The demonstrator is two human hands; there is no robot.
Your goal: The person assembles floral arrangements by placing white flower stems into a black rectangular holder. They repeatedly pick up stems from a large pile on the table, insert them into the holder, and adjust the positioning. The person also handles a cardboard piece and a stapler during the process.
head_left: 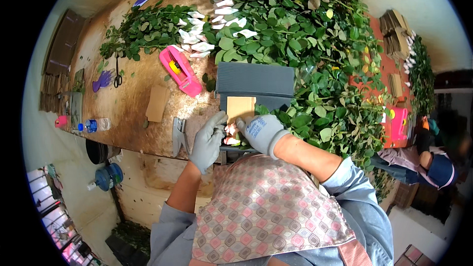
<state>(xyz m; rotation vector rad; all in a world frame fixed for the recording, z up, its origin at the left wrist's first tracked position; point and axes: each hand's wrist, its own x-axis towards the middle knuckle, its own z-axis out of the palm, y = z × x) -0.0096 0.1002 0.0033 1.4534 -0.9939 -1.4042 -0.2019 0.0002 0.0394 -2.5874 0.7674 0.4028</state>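
Both my hands wear grey gloves and work close together at a dark grey ribbed stand [255, 79] at the table's near edge. A piece of tan cardboard [241, 107] lies on it, with several pale pink rose heads [230, 134] at its near end. My left hand [209, 140] is at the left of the roses, fingers bent inward; what they grip is hidden. On the other side my right hand [263, 132] closes over the roses, its thumb at the cardboard's near edge. Some green leaf shows beneath the blooms.
A pink tape dispenser [181, 71], a stapler [179, 137] and a loose cardboard piece [157, 103] lie to the left. Leafy rose stems [295, 29] with white-wrapped heads [224, 11] cover the far and right side. Scissors [118, 78] lie farther left. Another person [419, 160] is at the right.
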